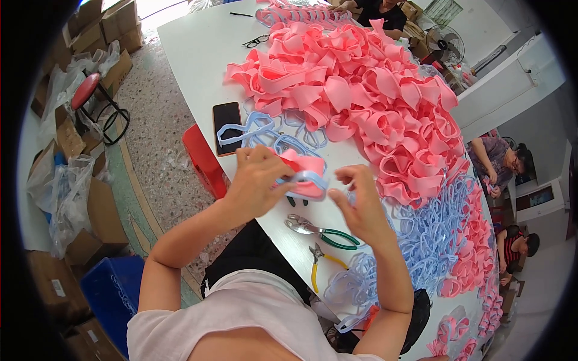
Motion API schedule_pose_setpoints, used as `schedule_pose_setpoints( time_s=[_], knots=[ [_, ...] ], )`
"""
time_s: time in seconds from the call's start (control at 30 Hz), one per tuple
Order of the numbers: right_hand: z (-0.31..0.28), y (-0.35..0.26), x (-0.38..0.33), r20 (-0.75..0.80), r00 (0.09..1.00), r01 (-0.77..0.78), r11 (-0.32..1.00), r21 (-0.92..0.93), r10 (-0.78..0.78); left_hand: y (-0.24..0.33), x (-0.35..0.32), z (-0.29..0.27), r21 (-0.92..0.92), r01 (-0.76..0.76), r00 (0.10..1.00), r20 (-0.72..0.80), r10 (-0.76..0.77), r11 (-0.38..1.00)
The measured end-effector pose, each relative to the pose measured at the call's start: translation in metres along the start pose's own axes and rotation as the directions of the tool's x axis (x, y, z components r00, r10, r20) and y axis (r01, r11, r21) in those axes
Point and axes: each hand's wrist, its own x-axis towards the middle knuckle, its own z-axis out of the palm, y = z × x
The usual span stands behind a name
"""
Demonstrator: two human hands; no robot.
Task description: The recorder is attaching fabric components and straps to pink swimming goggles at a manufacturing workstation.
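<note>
My left hand [256,180] is closed on a pink foam band [308,163] with a light blue strap [310,176] looped over it. The held piece is slightly blurred, hovering above the white table [195,51]. To its right, my right hand [364,207] has thumb and fingers apart, and nothing shows between them. Below the hands lie green-handled pliers [337,237] and yellow-handled cutters [315,265]. More light blue straps [259,129] lie just beyond my left hand. A large heap of pink foam bands [361,90] covers the far side, with a tangled pile of light blue straps [427,240] at right.
A dark phone [227,123] and black glasses [257,41] lie near the table's left edge. A red plastic stool [201,159] stands beside it. Cardboard boxes [99,210] and a blue bin [111,295] are at left. A co-worker [385,15] sits at the far end; others sit at right.
</note>
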Motion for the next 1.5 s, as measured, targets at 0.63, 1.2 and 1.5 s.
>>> schedule_pose_setpoints(
  time_s=[0.63, 1.2, 1.5],
  knots=[
    [0.05, 0.05, -0.077, 0.452, 0.753, -0.018, 0.702, -0.712, 0.478, -0.022, -0.013, -0.032, -0.047, 0.193, 0.979, -0.05, -0.195, 0.98],
    [-0.038, -0.008, 0.009, 0.24, 0.969, 0.1, 0.784, -0.613, 0.064, -0.017, -0.019, -0.033, 0.186, -0.03, 0.999, -0.031, 0.037, 0.982],
    [-0.039, -0.006, 0.021, 0.243, 0.97, 0.191, 0.616, -0.764, 0.001, -0.012, -0.02, -0.033, 0.289, -0.077, 0.995, -0.039, 0.092, 0.954]
  ],
)
